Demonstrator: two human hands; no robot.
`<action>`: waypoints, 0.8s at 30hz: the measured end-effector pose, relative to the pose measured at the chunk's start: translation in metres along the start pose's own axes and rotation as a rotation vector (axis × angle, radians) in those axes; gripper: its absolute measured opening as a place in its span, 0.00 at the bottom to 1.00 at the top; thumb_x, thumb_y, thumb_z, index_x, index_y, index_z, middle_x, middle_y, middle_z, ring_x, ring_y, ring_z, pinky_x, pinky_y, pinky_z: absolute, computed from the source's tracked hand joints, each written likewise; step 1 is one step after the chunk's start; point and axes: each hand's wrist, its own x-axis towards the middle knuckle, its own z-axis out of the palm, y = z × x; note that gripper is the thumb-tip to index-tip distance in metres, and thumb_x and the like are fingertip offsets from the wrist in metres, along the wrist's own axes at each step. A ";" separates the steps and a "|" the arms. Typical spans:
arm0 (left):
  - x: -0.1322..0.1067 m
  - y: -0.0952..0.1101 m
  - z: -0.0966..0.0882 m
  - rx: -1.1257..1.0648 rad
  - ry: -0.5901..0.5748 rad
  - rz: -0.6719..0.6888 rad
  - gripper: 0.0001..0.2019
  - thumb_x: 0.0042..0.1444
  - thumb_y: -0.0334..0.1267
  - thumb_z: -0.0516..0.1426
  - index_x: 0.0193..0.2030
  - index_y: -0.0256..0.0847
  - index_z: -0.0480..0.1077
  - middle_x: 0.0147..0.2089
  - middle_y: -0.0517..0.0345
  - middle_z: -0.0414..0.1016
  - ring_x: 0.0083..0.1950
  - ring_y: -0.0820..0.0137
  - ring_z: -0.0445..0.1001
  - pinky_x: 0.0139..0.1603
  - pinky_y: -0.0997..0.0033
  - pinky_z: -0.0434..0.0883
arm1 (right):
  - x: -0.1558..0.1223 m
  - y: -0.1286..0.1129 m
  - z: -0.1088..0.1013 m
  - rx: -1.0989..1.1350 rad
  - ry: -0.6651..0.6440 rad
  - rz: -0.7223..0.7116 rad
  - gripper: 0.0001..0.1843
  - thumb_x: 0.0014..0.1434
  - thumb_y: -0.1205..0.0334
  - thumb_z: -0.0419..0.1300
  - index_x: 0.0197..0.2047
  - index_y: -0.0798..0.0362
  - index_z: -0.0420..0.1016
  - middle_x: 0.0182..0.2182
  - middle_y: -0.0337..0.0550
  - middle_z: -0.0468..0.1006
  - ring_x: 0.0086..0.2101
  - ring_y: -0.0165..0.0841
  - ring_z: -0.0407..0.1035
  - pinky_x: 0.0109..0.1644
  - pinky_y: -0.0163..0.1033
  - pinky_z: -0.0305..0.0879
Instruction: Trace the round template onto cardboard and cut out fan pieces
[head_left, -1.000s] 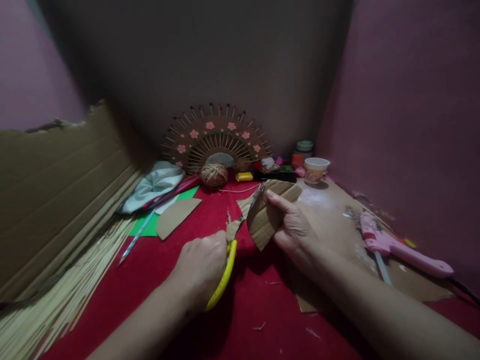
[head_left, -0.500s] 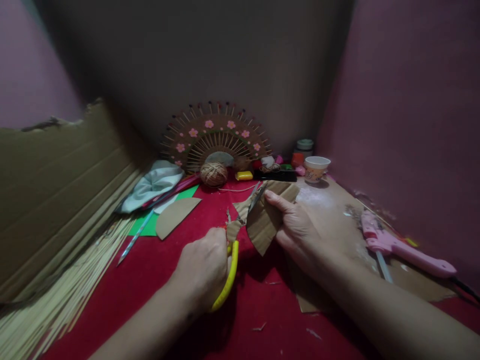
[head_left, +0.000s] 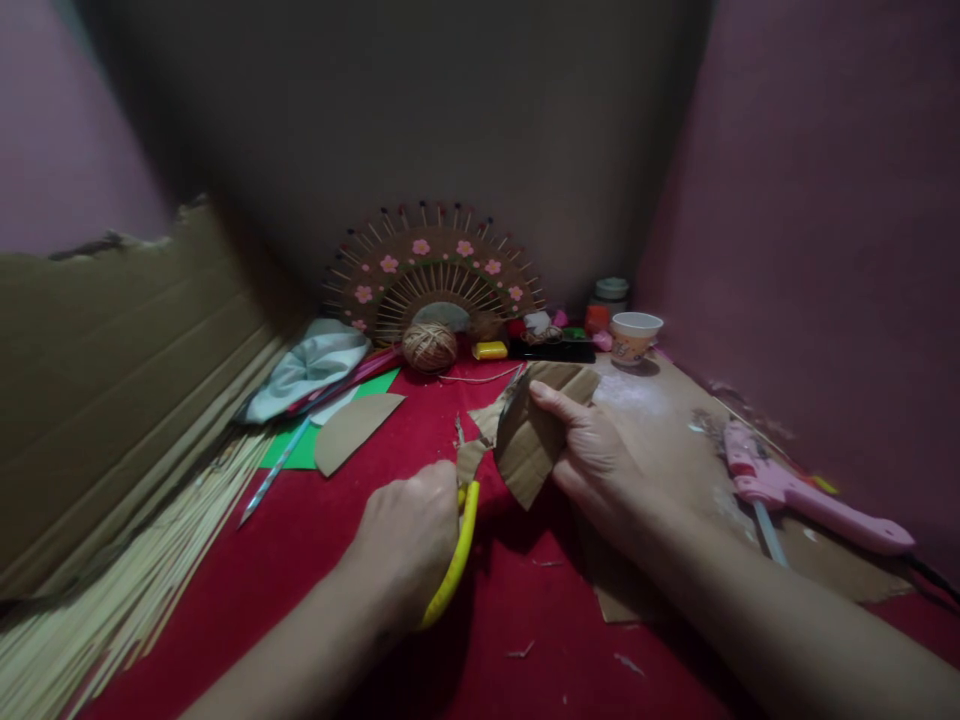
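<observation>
My left hand (head_left: 416, 535) is closed around the yellow handles of a pair of scissors (head_left: 459, 565). The blades are mostly hidden behind a thin, curling strip of cardboard (head_left: 472, 458) at the edge being cut. A brown corrugated cardboard piece (head_left: 534, 440) with a rounded edge is pinched in my right hand (head_left: 592, 450), thumb on its upper face. To the left, a half-round cardboard piece (head_left: 358, 430) lies on a green sheet (head_left: 292, 448) and the red cloth (head_left: 322, 560). Small cardboard scraps (head_left: 521, 650) lie in front of my hands.
A stick fan with pink flowers (head_left: 442, 255) stands at the back behind a twine ball (head_left: 430, 347). Thin sticks (head_left: 150, 560) and a pencil (head_left: 274, 475) lie left. On the right are a paper cup (head_left: 634, 340) and a pink glue gun (head_left: 817, 505) on a cardboard sheet (head_left: 675, 400).
The scissor blade that showed along the cardboard's edge is now hardly visible. Both hands keep nearly the same place and grip; the whole view has shifted very slightly.
</observation>
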 end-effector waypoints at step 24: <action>-0.004 -0.003 -0.006 -0.117 0.025 -0.004 0.11 0.58 0.39 0.41 0.40 0.39 0.60 0.39 0.47 0.69 0.37 0.59 0.72 0.33 0.62 0.65 | -0.001 0.001 -0.002 -0.106 -0.034 -0.002 0.10 0.41 0.68 0.67 0.31 0.54 0.75 0.24 0.37 0.78 0.25 0.33 0.71 0.39 0.45 0.68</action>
